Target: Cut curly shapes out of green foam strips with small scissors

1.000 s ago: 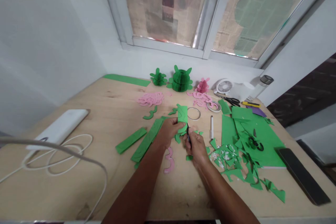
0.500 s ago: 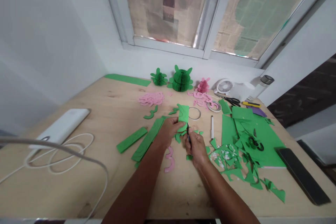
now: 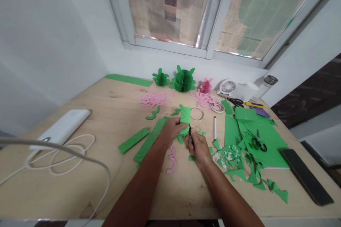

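Note:
My left hand (image 3: 172, 130) is closed on a green paper piece (image 3: 185, 114), held upright above the middle of the table. In my right hand (image 3: 199, 146) is a pair of dark scissors (image 3: 190, 135), whose blades meet the paper's lower right edge. My fingers hide most of the scissors' handles. Small green offcuts lie under and around both hands. Below them rests a pink wavy cutout (image 3: 172, 161). Green paper strips (image 3: 151, 138) lie by my left forearm, and a green wavy cutout (image 3: 152, 114) is farther back.
Pink cutouts (image 3: 153, 99) are heaped behind my hands, with green honeycomb paper figures (image 3: 184, 81) by the wall. To the right are a white pen (image 3: 215, 127), green sheets (image 3: 274, 142), many scraps and a black phone-like slab (image 3: 306, 175). A white box with cable (image 3: 64, 124) lies left.
The green paper in my left hand has tilted very slightly, and the scissors have shifted a little along its edge. The rest of the table looks the same.

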Demonstrator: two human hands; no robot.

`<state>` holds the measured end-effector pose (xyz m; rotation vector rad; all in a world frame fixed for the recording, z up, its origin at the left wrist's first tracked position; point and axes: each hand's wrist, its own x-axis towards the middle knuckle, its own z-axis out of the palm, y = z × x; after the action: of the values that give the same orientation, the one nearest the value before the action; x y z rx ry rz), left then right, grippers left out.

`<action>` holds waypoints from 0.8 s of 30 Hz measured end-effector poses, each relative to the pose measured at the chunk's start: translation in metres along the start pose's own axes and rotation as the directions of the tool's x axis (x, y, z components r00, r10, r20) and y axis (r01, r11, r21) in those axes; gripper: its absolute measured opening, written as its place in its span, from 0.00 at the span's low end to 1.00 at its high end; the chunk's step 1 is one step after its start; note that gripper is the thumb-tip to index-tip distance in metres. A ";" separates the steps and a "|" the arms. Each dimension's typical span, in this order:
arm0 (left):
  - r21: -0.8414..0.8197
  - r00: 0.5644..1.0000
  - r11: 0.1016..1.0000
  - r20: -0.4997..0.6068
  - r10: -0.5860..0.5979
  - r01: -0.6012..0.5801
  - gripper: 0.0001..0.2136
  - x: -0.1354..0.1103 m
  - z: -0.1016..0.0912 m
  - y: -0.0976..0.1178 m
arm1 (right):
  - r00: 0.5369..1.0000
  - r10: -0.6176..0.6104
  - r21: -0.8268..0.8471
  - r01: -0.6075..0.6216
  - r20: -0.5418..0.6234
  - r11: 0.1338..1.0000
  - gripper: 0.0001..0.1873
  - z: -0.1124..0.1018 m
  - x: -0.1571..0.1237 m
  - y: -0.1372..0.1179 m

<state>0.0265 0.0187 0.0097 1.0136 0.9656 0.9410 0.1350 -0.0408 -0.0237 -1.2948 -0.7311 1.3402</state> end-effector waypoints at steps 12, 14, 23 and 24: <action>0.004 1.000 1.000 0.029 -0.011 0.010 0.09 0.001 -0.003 -0.003 | 0.999 -0.043 -0.039 0.043 -0.008 0.998 0.30 -0.001 0.003 0.004; -0.005 0.998 1.000 0.054 -0.019 0.019 0.11 0.002 -0.004 -0.003 | 0.999 -0.040 -0.043 0.039 -0.016 0.998 0.30 -0.001 0.003 0.004; -0.022 0.998 1.000 0.066 0.013 -0.012 0.11 0.003 -0.005 -0.004 | 0.999 -0.051 -0.033 0.051 -0.016 0.998 0.29 0.000 0.001 0.003; -0.022 0.997 1.000 0.069 0.020 -0.019 0.10 0.002 -0.005 -0.003 | 0.999 -0.048 -0.034 0.047 -0.019 0.998 0.29 0.000 0.001 0.003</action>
<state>0.0234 0.0211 0.0054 1.0330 0.8882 0.9250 0.1346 -0.0400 -0.0265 -1.3079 -0.7691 1.2797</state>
